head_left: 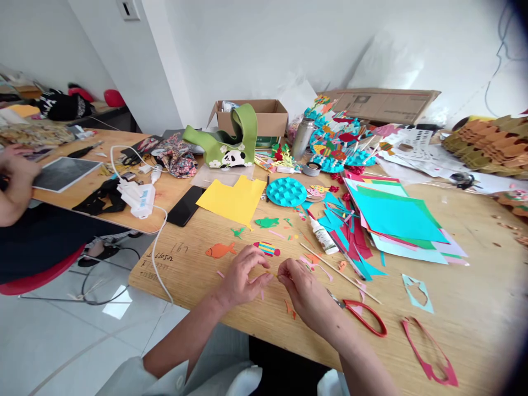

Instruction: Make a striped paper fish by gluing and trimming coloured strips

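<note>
Over the table's near part, my left hand (246,276) curves its thumb and forefinger to a narrow yellow paper strip (273,273), their tips almost meeting on it. My right hand (303,286) pinches the strip's other end; its fingers partly hide it. Just beyond lies a striped paper fish (267,248) in yellow, blue and red. An orange paper fish (220,251) is left of my hands, and a green one (267,222) lies farther back. Red-handled scissors (365,317) rest beside my right forearm, their blades partly hidden. A thin wooden stick (342,274) lies slantwise beyond it.
A white glue bottle (324,236), a blue woven paper plate (286,192), yellow paper (233,199) and stacked coloured sheets (402,212) lie farther back. A phone (186,205) and a white cable (154,253) are at left. Another person's arm (16,181) shows at far left.
</note>
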Tool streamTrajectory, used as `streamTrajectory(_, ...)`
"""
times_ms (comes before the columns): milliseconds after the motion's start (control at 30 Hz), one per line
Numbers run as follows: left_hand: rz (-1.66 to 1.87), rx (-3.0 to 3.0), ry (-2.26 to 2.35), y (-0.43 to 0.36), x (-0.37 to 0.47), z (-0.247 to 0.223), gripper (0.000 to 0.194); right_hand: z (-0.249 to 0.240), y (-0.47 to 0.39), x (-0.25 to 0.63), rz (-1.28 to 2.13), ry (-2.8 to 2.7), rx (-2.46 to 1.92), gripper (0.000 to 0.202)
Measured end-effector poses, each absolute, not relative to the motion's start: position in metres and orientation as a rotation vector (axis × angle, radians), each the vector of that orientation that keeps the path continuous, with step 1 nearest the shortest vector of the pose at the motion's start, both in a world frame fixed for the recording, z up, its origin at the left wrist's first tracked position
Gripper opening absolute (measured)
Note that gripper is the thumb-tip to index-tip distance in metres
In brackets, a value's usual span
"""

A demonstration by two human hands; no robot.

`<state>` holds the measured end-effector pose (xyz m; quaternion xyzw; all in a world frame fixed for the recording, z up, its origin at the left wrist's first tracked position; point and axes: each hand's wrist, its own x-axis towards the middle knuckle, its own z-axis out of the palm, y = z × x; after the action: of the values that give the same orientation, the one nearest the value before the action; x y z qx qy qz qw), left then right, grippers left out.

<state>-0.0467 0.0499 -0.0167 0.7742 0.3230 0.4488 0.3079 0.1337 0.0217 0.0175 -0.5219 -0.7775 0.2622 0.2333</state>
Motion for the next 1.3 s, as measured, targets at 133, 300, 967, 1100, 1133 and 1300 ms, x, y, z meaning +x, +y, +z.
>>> streamTrajectory(133,1.186,2.026,0.884,0.051,-0.046,-0.021,0.008,0.015,0.028,0.13,0.771,-2.121,-1.43,0.015)
streamTrajectory(300,1.196,1.99,0.9,0.053,-0.047,-0.022,0.01,0.015,0.033,0.131,0.881,-2.06,-1.436,0.009)
streamTrajectory(967,1.097,1.778,1.383,0.096,-0.045,-0.003,0.013,0.019,0.1,0.143,0.947,-2.031,-1.454,0.014)
streamTrajectory(1100,1.078,1.634,1.298,0.092,-0.039,-0.006,0.018,0.011,0.097,0.135,1.067,-1.953,-1.417,0.015)
streamTrajectory(1133,1.075,1.608,1.279,0.092,-0.038,-0.008,0.018,0.01,0.096,0.135,1.078,-1.944,-1.417,0.015)
streamTrajectory(1300,1.059,1.538,1.259,0.094,-0.038,-0.022,0.02,0.003,0.097,0.135,1.154,-1.894,-1.436,0.015)
